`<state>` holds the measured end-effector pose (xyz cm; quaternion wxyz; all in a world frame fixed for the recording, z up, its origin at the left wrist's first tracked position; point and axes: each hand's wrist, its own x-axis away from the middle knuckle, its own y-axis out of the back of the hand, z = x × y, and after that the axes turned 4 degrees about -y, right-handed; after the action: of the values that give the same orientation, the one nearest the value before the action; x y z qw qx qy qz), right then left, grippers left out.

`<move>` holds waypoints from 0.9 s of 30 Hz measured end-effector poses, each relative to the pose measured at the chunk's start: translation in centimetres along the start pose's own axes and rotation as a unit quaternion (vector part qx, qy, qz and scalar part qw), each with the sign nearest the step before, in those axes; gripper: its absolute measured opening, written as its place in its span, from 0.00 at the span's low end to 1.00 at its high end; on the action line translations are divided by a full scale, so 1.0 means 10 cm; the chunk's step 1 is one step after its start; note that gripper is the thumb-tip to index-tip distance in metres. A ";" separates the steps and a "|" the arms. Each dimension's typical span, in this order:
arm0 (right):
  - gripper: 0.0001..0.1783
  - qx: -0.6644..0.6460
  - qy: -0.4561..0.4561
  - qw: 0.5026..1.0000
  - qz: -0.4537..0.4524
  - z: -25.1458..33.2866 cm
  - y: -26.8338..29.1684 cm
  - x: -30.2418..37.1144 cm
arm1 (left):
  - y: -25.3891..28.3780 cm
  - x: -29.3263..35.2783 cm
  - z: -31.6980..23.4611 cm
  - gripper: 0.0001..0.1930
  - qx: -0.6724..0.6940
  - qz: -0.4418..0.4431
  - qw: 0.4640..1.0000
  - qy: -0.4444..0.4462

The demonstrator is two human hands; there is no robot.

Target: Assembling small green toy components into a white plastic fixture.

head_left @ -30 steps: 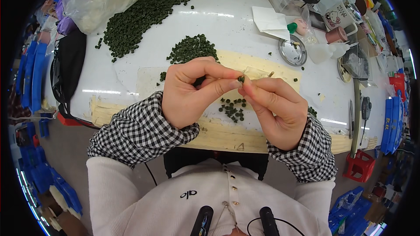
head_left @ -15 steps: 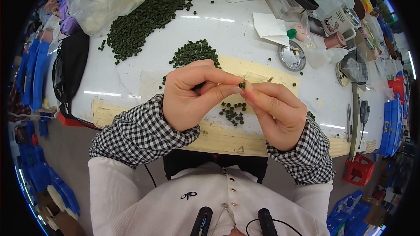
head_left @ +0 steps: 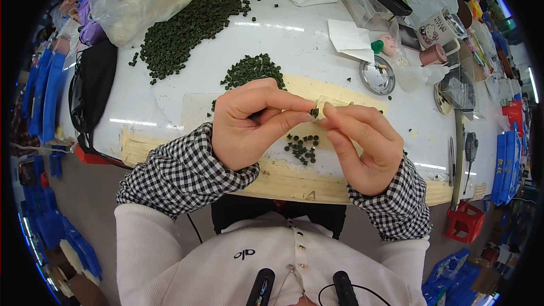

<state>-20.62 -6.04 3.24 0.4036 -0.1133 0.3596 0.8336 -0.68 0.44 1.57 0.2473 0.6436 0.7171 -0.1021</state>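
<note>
My left hand point(head_left: 249, 119) pinches a small dark green round piece point(head_left: 314, 112) between thumb and forefinger. Just to its right is my right hand point(head_left: 365, 147), its fingers curled and the tips slightly apart from the piece. A thin brass-coloured tip point(head_left: 351, 103) shows faintly behind the right fingers; what it belongs to is hidden. Below both hands lie several loose green pieces point(head_left: 301, 148) on the table. Beyond my left hand is a small heap of green pieces point(head_left: 253, 71).
A larger pile of green pieces point(head_left: 187, 28) spreads at the far left beside clear plastic bags point(head_left: 122, 11). A round metal lid point(head_left: 377, 76), white tissue point(head_left: 350, 38) and a cup point(head_left: 436, 28) stand at the right. A black bag point(head_left: 96, 85) lies at the left edge.
My right hand has drawn slightly right, away from the piece, and its fingertips have parted from it. My left hand keeps its pinch almost in place.
</note>
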 end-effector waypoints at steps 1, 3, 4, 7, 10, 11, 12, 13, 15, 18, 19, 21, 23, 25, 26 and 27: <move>0.17 0.013 -0.005 1.000 -0.017 0.01 0.05 -0.02 | 0.00 0.01 0.00 0.10 -0.001 -0.001 1.000 -0.001; 0.15 0.052 -0.026 0.997 -0.041 0.02 0.14 -0.05 | 0.01 0.02 0.00 0.10 -0.002 -0.005 1.000 -0.003; 0.14 0.079 -0.042 0.995 -0.050 0.01 0.20 -0.06 | 0.00 0.01 0.00 0.10 -0.003 -0.002 1.000 -0.001; 0.10 0.127 -0.082 0.987 -0.057 -0.09 0.26 -0.10 | 0.00 0.00 0.00 0.10 -0.006 0.002 1.000 0.007; 0.10 0.162 -0.098 0.982 -0.019 -0.13 0.27 -0.10 | -0.01 0.00 0.01 0.10 -0.013 0.005 1.000 0.012; 0.10 0.160 -0.100 0.982 -0.011 -0.15 0.26 -0.09 | -0.01 0.00 0.02 0.10 -0.017 0.007 1.000 0.012; 0.10 0.158 -0.102 0.982 -0.003 -0.17 0.25 -0.08 | -0.01 0.00 0.02 0.10 -0.021 0.010 1.000 0.012; 0.10 0.155 -0.103 0.982 0.005 -0.19 0.23 -0.08 | -0.01 0.00 0.02 0.10 -0.024 0.011 1.000 0.011; 0.07 0.144 -0.109 0.984 0.001 -0.20 0.21 -0.08 | -0.01 -0.01 0.01 0.10 -0.031 0.015 0.999 0.010; 0.05 0.147 -0.109 0.983 0.008 -0.21 0.21 -0.08 | -0.02 -0.01 0.01 0.10 -0.030 0.013 0.999 0.011; 0.05 0.148 -0.112 0.983 0.012 -0.20 0.21 -0.08 | -0.02 -0.01 0.01 0.10 -0.030 0.015 0.999 0.013; 0.04 0.135 -0.103 0.985 -0.035 -0.14 0.24 -0.09 | -0.02 -0.01 0.02 0.10 -0.029 0.020 0.999 0.017; 0.05 0.105 -0.079 0.982 -0.134 -0.02 0.31 -0.11 | -0.03 0.01 0.02 0.10 -0.016 0.021 0.999 0.037; 0.05 0.066 -0.043 0.978 -0.193 0.01 0.36 -0.04 | -0.05 0.01 0.01 0.10 -0.007 0.033 0.998 0.050; 0.05 0.032 -0.039 0.985 -0.163 0.01 0.35 -0.02 | -0.06 0.00 0.01 0.09 -0.004 0.043 0.998 0.052; 0.05 -0.001 -0.035 0.990 -0.133 0.01 0.32 -0.01 | -0.08 0.00 0.01 0.09 -0.002 0.054 0.997 0.054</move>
<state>-22.99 -7.35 4.97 0.5236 -0.1312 0.3256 0.7763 -1.41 0.26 1.36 0.2144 0.6856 0.6937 -0.0521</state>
